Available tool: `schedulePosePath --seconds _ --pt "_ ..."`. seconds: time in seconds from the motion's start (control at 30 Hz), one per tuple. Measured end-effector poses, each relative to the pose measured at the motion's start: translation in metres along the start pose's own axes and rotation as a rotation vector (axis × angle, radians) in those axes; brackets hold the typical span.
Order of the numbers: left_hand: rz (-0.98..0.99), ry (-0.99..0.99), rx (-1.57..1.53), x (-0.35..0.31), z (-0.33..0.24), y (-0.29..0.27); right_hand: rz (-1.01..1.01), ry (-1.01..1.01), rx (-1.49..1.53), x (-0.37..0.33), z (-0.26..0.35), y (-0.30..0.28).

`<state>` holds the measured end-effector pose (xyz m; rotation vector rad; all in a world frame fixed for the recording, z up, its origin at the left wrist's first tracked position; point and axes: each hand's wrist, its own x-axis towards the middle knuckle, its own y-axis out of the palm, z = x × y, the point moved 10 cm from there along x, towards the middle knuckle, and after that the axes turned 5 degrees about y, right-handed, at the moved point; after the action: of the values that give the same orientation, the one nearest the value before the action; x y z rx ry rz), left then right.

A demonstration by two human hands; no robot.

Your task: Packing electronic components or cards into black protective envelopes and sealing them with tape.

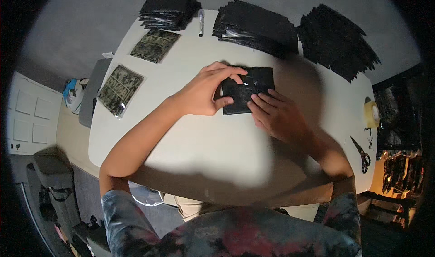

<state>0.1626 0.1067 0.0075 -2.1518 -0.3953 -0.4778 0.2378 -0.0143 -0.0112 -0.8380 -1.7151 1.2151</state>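
A folded black cloth packet (pixel 259 74) lies flat on the white table in front of me, with shiny glints across it like clear plastic. My left hand (pixel 205 90) grips its left side, the fingers curled over the upper part and the thumb on the lower left edge. On its lower right rest the fingers of my right hand (pixel 274 112), stretched out flat and slightly apart. The palms cover parts of the packet's edges. Two camouflage cloth packets in clear plastic lie to the left, a nearer one (pixel 121 90) and a farther one (pixel 155 45).
Along the far edge of the table (pixel 181 141) stand a left black stack (pixel 167 5), a middle stack (pixel 256 26) and a right fanned stack (pixel 337 42). A marker (pixel 201 23) lies between two stacks. Toward the right edge are a tape roll (pixel 371 114) and scissors (pixel 361 155).
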Motion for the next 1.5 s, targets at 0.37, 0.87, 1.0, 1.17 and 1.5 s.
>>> schedulePosePath --seconds 0.37,0.87,1.0,1.17,1.5 --pt "-0.492 -0.244 -0.971 -0.024 0.076 -0.015 0.045 0.484 0.204 0.065 -0.079 -0.059" --pt "-0.187 -0.334 -0.026 -0.016 0.032 -0.006 0.051 0.438 0.166 0.038 -0.020 0.032" --pt "-0.196 -0.168 0.175 -0.006 0.016 -0.013 0.006 0.442 0.203 0.040 -0.020 0.025" --pt "-0.201 -0.164 0.228 0.010 0.020 0.000 -0.133 0.515 0.205 0.019 -0.029 0.005" --pt "0.044 -0.541 0.087 0.015 0.065 0.006 -0.410 0.727 0.533 -0.059 -0.111 -0.015"
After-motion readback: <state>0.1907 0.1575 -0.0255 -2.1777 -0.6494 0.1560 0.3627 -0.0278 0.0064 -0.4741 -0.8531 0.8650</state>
